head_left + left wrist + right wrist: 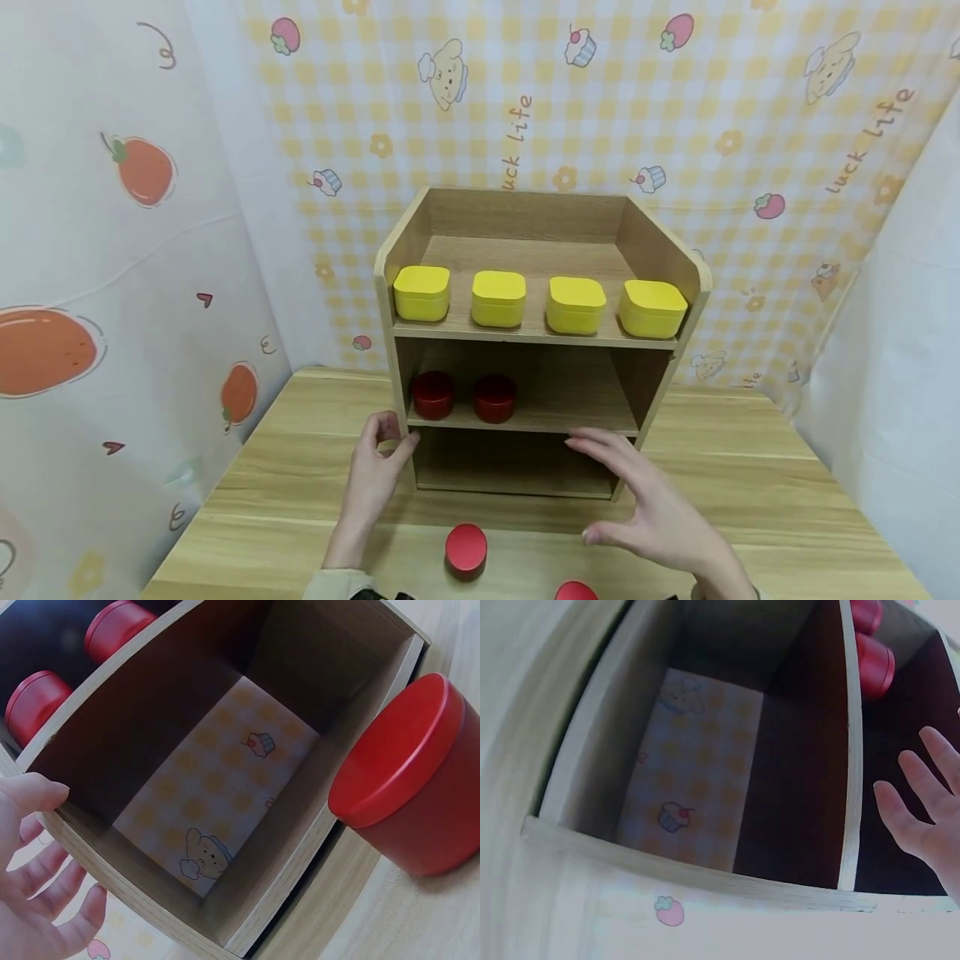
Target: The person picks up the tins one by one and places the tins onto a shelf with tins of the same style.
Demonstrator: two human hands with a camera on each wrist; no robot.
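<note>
A small wooden shelf unit (pixel 517 333) stands on the table. My left hand (pixel 375 471) is at its left side panel, thumb over the front edge and fingers along the outside; in the left wrist view this hand (pixel 37 862) straddles the panel. My right hand (pixel 648 504) hovers before the lower right part, fingers spread and holding nothing. In the right wrist view the right hand's fingers (pixel 911 814) overlap the middle compartment. Two round red tins, left (pixel 432 396) and right (pixel 494 399), sit on the middle shelf's left half. Another red tin (pixel 466 551) stands on the table between the hands.
One more red tin (pixel 576 592) is cut off by the head view's bottom edge. Several yellow lidded boxes (pixel 498 298) line the top shelf's front. The wooden table (pixel 750 475) meets a checked, patterned cloth (pixel 525 108) behind and white cloth at the sides.
</note>
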